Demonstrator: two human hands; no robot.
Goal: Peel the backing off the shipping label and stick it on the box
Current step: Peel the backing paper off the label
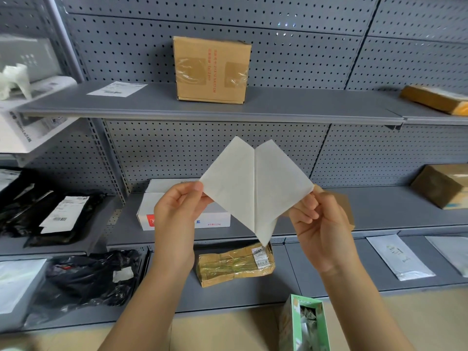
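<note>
I hold the shipping label (255, 188) up in front of the shelves, its blank white side facing me. Its two sheets are spread apart in a V that meets at the bottom corner. My left hand (174, 211) pinches the left sheet's outer corner. My right hand (321, 224) pinches the right sheet's outer corner. I cannot tell which sheet is the backing. A brown cardboard box (211, 69) with red print and clear tape stands upright on the top shelf, well beyond both hands.
A printed label sheet (116, 88) lies on the top shelf (304, 105). A white box (157, 211), black bagged parcels (58, 214), a taped brown parcel (235, 266), other brown boxes (440, 186) and white mailers (400, 257) sit on lower shelves. A green carton (304, 323) stands near me.
</note>
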